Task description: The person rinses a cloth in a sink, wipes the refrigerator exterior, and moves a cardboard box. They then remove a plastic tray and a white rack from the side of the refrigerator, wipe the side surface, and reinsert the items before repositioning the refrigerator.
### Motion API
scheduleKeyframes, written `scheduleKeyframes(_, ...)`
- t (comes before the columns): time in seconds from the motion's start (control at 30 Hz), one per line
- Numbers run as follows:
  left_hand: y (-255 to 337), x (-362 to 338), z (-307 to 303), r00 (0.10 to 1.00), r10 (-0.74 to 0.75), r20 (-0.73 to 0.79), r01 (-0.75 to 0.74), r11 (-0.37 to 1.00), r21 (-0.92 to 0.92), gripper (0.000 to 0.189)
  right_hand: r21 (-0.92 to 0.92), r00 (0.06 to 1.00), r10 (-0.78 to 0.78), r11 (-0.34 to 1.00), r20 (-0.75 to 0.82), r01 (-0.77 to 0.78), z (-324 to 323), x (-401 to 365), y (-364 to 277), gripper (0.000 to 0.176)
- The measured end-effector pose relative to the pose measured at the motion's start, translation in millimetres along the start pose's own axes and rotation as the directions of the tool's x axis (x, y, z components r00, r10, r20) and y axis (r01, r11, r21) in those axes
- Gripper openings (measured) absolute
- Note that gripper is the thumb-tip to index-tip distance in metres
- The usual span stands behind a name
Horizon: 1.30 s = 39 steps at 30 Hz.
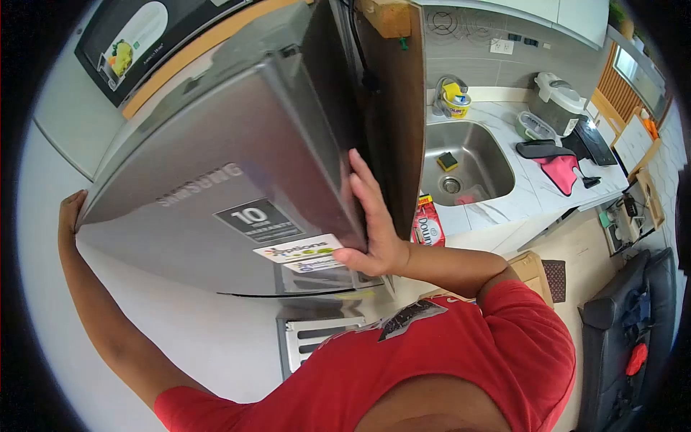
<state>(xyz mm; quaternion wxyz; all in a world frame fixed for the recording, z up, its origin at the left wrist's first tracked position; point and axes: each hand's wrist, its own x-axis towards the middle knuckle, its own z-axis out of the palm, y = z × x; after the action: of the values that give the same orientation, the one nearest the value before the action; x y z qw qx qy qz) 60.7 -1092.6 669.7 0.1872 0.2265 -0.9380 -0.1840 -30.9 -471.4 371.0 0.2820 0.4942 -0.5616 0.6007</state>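
A silver Samsung refrigerator [194,230] stands close in front of me, seen from above and tilted in the view. My left hand [70,210] is at its far left edge, fingers curled against the door's side and partly hidden. At the opposite edge, my right hand [374,223] presses on the front corner with fingers stretched along the side and thumb spread onto the front. Under that thumb is a white sticker [301,252] with coloured print. A dark "10" label [259,220] sits just above it.
A black appliance [155,36] rests on a wooden shelf above the refrigerator. Right of a brown panel [396,122] are a steel sink [497,162] with a sponge [447,161], a red Downy pack [428,222] and a pink-and-black cloth item [558,173]. A black sofa [612,331] stands lower right.
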Motion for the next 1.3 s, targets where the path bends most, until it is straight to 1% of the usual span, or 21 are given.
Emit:
scheduleKeyframes(0.03,-0.9,1.8,-3.8,0.998,0.000,0.061,-0.005,0.997,0.082,0.045,-0.005,1.000,-0.010,1.000,-0.005,0.010,1.0,0.3,1.0,0.085)
scheduleKeyframes(0.1,3.1,5.4,0.3,0.992,-0.020,0.127,-0.003,0.984,0.179,0.045,0.028,1.000,-0.007,1.000,-0.009,0.008,-1.1,-1.5,1.3,0.086)
scheduleKeyframes(0.13,7.2,8.4,5.3,0.988,-0.027,0.149,-0.004,0.978,0.208,0.045,0.081,1.000,0.010,0.997,-0.023,-0.008,-0.9,-3.9,1.6,0.086)
scheduleKeyframes(0.33,26.9,19.2,13.2,0.975,-0.056,0.215,-0.011,0.955,0.298,0.047,0.071,0.999,0.016,0.997,-0.029,-0.014,-1.8,-8.6,0.7,0.084)
scheduleKeyframes(0.63,47.2,-13.5,14.9,0.963,-0.134,0.232,0.036,0.922,0.384,0.050,0.057,0.999,-0.024,0.998,0.034,0.022,-11.0,-6.8,3.1,0.085)
scheduleKeyframes(0.77,49.8,-22.6,13.4,0.958,-0.165,0.234,0.057,0.910,0.411,0.051,0.079,0.997,-0.047,0.996,0.063,0.042,-17.1,-6.7,7.1,0.084)
scheduleKeyframes(0.9,51.8,-31.1,14.2,0.956,-0.181,0.230,0.068,0.901,0.428,0.053,0.121,0.995,-0.041,0.992,0.089,0.030,-21.1,-4.8,6.8,0.085)
scheduleKeyframes(0.97,54.1,-32.9,12.7,0.959,-0.180,0.218,0.070,0.899,0.433,0.053,0.148,0.994,-0.038,0.989,0.101,0.023,-22.5,-4.3,7.3,0.083)
scheduleKeyframes(1.03,50.4,-38.2,10.8,0.962,-0.184,0.199,0.084,0.901,0.426,0.054,0.074,0.992,-0.079,0.995,0.101,0.072,-25.8,-2.4,9.3,0.082)
scheduleKeyframes(1.07,52.0,-42.1,10.7,0.965,-0.190,0.181,0.098,0.902,0.421,0.054,0.038,0.992,-0.097,0.995,0.078,0.095,-28.6,0.2,9.6,0.081)
scheduleKeyframes(1.1,49.6,-43.5,9.3,0.967,-0.197,0.163,0.115,0.905,0.410,0.055,0.036,0.993,-0.115,0.993,0.029,0.114,-28.5,2.2,12.9,0.081)
scheduleKeyframes(1.17,45.3,-44.4,9.3,0.965,-0.228,0.128,0.164,0.909,0.382,0.055,0.043,0.989,-0.151,0.988,-0.002,0.151,-31.6,7.8,21.1,0.079)
scheduleKeyframes(1.2,42.8,-37.7,9.2,0.959,-0.271,0.086,0.230,0.917,0.327,0.061,0.167,0.993,-0.110,0.979,-0.040,0.116,-31.4,12.8,30.4,0.077)
scheduleKeyframes(1.23,42.1,-31.2,8.4,0.952,-0.303,0.045,0.281,0.922,0.267,0.068,0.337,0.987,-0.039,0.937,-0.153,0.089,-29.3,20.6,38.6,0.073)
scheduleKeyframes(1.27,40.9,-29.0,9.3,0.953,-0.299,0.041,0.278,0.922,0.271,0.068,0.362,0.975,0.026,0.930,-0.219,0.056,-28.4,35.6,39.4,0.069)
scheduleKeyframes(1.3,41.7,-25.3,11.2,0.942,-0.334,0.003,0.325,0.919,0.224,0.076,0.386,0.954,0.095,0.922,-0.286,0.024,-28.5,49.0,41.3,0.064)
